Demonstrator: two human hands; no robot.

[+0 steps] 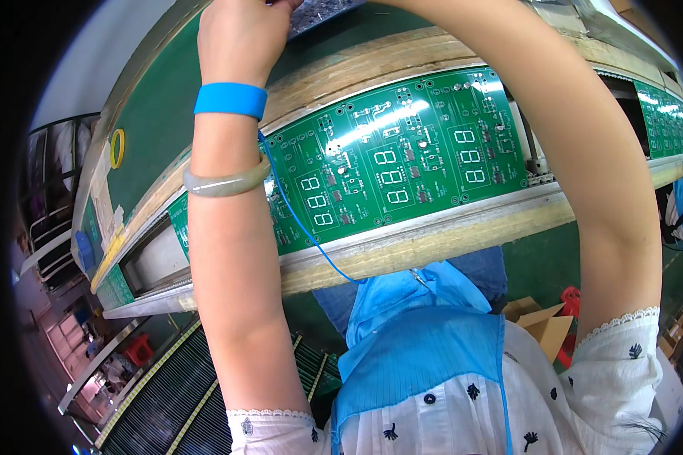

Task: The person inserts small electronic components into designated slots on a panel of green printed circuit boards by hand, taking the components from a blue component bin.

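My left hand reaches to the far side of the bench, at the top edge of the view. Its fingers are mostly cut off, so what they hold, if anything, does not show. A blue wrist strap with a thin blue cord and a pale stone bangle are on that arm. Beside the hand is a dark container with a speckled, shiny inside. My right forearm arches over the bench, and its hand lies beyond the top edge. Below both arms lies a green circuit board panel with white digit outlines.
The panel sits between the rails of a line, with a wooden front rail. More green boards stand farther right. A yellow ring rests on the green surface at left. A black slotted rack is at lower left, an open cardboard box at right.
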